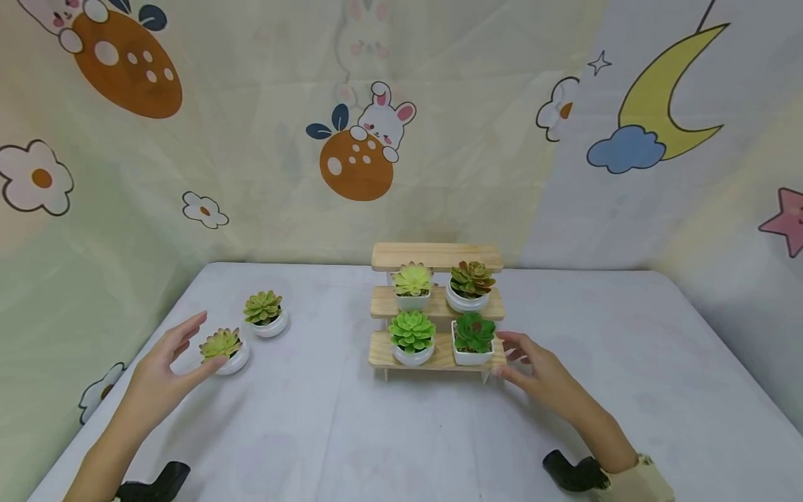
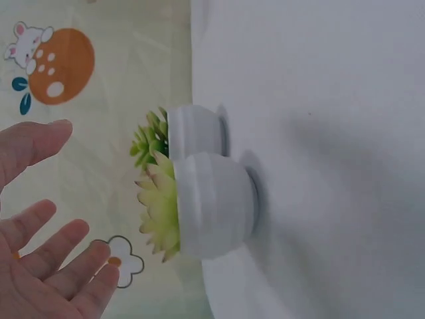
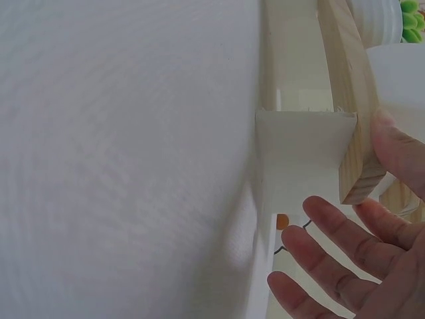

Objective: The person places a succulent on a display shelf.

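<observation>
My left hand [image 1: 164, 373] is beside a potted succulent [image 1: 221, 344] with pale yellow-green leaves in a round white pot. Its thumb and fingers are spread apart; in the left wrist view the hand [image 2: 50, 246] is apart from that white pot [image 2: 216, 206]. Just behind stands a second potted succulent [image 1: 263, 308]. At the right end of a three-tier wooden plant stand [image 1: 439, 359], my right hand [image 1: 542, 373] holds the bottom shelf's corner. In the right wrist view, its thumb [image 3: 398, 146] lies on the wooden shelf [image 3: 358, 166], the index fingertip at its end and the other fingers extended.
On the middle tier are a light green succulent [image 1: 412, 281] and a reddish-green one [image 1: 472, 280]. The bottom tier bears a bright green succulent [image 1: 411, 332] and a dark green one [image 1: 474, 333] in a square pot. A white cloth [image 1: 301, 432] covers the table; printed curtains [image 1: 477, 139] surround it.
</observation>
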`<action>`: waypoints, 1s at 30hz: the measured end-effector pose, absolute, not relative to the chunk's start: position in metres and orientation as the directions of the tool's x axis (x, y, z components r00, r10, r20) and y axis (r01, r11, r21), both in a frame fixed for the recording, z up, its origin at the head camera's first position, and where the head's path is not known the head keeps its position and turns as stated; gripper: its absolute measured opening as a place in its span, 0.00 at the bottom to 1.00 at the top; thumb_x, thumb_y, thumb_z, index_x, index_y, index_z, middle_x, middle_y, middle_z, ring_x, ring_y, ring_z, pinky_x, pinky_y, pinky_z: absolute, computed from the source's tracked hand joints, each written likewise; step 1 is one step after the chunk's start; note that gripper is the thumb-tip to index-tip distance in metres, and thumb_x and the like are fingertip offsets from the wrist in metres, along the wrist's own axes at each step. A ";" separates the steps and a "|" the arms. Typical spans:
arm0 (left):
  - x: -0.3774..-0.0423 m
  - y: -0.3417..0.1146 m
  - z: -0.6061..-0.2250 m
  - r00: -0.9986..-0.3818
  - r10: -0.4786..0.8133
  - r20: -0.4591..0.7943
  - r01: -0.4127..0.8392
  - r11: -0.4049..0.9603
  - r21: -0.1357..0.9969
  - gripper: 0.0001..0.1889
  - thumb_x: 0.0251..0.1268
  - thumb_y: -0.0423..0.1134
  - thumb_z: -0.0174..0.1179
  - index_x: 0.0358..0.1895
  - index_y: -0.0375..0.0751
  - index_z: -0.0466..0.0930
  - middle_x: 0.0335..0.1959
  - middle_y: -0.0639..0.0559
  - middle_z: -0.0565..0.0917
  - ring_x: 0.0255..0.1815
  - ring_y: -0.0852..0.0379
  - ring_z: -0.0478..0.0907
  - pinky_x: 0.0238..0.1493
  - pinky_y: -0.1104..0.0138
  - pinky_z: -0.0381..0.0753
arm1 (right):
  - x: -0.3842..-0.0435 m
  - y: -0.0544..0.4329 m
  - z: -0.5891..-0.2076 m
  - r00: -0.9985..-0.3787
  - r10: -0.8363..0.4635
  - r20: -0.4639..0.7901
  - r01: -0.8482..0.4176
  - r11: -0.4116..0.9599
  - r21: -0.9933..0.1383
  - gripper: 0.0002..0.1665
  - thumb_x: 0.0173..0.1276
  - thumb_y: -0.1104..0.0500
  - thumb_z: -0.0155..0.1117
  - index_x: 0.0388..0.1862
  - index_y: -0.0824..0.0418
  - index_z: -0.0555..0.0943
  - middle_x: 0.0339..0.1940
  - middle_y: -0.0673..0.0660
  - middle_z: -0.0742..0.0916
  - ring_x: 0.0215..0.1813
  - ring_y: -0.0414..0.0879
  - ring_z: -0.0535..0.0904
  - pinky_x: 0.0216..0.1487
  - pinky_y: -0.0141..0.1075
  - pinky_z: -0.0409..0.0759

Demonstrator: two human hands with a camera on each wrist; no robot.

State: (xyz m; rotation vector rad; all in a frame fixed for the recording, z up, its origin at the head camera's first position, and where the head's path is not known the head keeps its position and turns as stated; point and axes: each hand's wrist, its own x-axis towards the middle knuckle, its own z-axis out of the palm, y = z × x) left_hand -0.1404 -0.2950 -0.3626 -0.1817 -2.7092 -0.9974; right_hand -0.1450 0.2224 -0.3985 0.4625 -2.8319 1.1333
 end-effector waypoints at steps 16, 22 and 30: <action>-0.151 -0.313 -0.387 -1.000 -0.013 -0.009 -0.016 0.697 0.717 0.49 0.59 0.49 0.63 0.74 0.41 0.39 0.70 0.30 0.55 0.62 0.29 0.62 0.48 0.71 0.78 | -0.147 0.223 -0.400 -0.955 -0.251 0.161 -0.293 0.689 -0.663 0.32 0.62 0.56 0.65 0.62 0.66 0.66 0.47 0.61 0.81 0.46 0.51 0.79 0.49 0.49 0.77; -0.153 -0.314 -0.392 -0.998 -0.039 -0.057 -0.067 0.711 0.700 0.48 0.58 0.50 0.63 0.73 0.34 0.42 0.64 0.27 0.60 0.59 0.29 0.65 0.44 0.56 0.80 | -0.147 0.222 -0.401 -0.956 -0.251 0.154 -0.289 0.692 -0.662 0.32 0.63 0.55 0.64 0.62 0.66 0.66 0.47 0.61 0.81 0.46 0.51 0.79 0.49 0.49 0.77; -0.163 -0.313 -0.401 -0.994 -0.053 -0.092 -0.101 0.741 0.664 0.49 0.56 0.50 0.65 0.72 0.32 0.44 0.63 0.26 0.59 0.58 0.31 0.66 0.48 0.51 0.77 | -0.146 0.223 -0.402 -0.956 -0.248 0.157 -0.289 0.696 -0.658 0.32 0.62 0.55 0.65 0.61 0.66 0.66 0.47 0.61 0.81 0.46 0.51 0.79 0.48 0.49 0.77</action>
